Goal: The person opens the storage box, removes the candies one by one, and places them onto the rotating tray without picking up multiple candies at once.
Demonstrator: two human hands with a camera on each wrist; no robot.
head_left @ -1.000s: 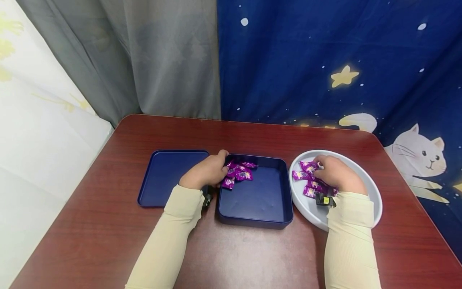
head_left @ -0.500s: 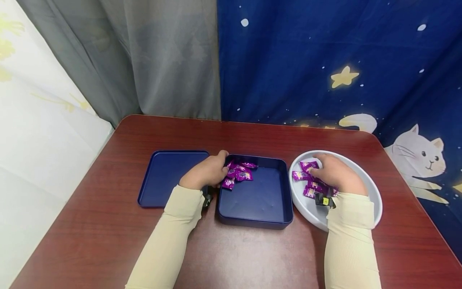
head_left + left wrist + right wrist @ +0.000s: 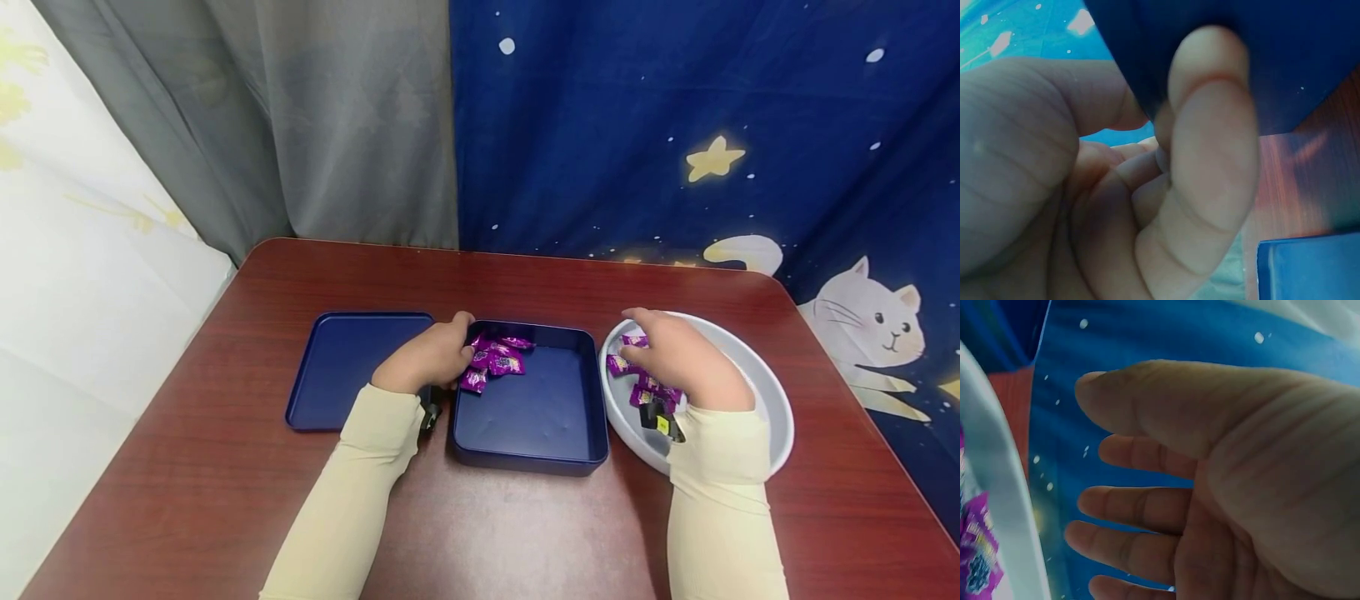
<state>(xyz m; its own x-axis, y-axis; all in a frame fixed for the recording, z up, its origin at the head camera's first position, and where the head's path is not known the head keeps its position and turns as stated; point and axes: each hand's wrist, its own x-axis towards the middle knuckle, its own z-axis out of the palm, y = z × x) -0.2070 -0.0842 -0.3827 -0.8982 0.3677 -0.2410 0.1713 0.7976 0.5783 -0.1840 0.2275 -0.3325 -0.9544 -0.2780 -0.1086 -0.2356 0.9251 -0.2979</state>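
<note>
In the head view, my left hand (image 3: pixel 423 358) holds the left wall of a navy square box (image 3: pixel 531 421). The left wrist view shows thumb and fingers pinching that box wall (image 3: pixel 1297 56) between them. Several purple wrapped candies (image 3: pixel 504 362) lie in the box's far left corner. My right hand (image 3: pixel 686 358) is over the round white tray (image 3: pixel 778 400), its fingertips near the tray's far left rim. More purple candies (image 3: pixel 647 393) lie beneath it, partly hidden. In the right wrist view, its fingers (image 3: pixel 1129 550) are loosely extended with nothing between them, beside a candy (image 3: pixel 977 565).
A flat navy lid (image 3: pixel 341 358) lies left of the box, partly covered by the left hand. The white tray stands close against the box's right side. All rest on a reddish-brown table (image 3: pixel 480 533), with curtains (image 3: pixel 600 125) behind its far edge.
My right hand has left the candies, opening its fingers and shifting left over the tray. The left hand and the box have stayed put.
</note>
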